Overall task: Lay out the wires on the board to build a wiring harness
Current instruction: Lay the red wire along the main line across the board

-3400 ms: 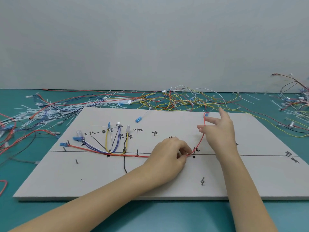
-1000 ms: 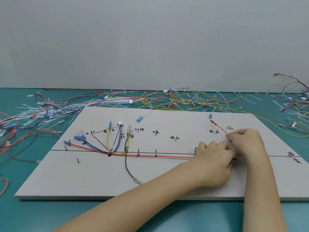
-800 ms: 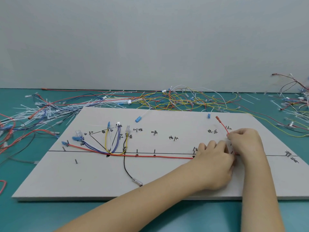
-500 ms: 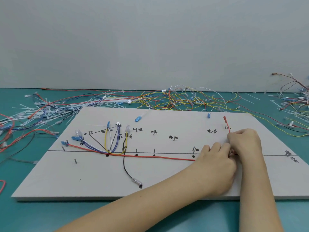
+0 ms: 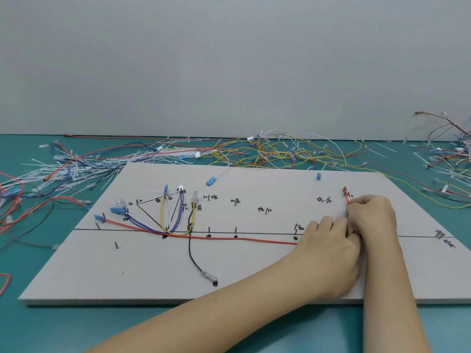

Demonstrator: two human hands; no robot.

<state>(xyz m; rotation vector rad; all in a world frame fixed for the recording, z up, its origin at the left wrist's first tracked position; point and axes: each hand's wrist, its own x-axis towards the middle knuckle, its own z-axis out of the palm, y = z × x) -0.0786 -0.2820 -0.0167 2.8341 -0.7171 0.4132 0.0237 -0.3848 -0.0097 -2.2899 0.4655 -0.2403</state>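
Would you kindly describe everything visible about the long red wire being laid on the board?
The red wire is thin and glossy. It starts at a blue connector by a nail at the board's left, lies flat along the black line, vanishes under the left hand, then rises from the right hand to a red terminal. Both hands hold it.

The light is bright and even and seems to come from above, so the flat pale grey board [image 5: 254,271] has only a thin dark shadow along its near edge on the teal worktop [image 5: 76,327]. Nothing shines with glare. The picture looks a bit soft, and the worktop's far edge bends near the sides.
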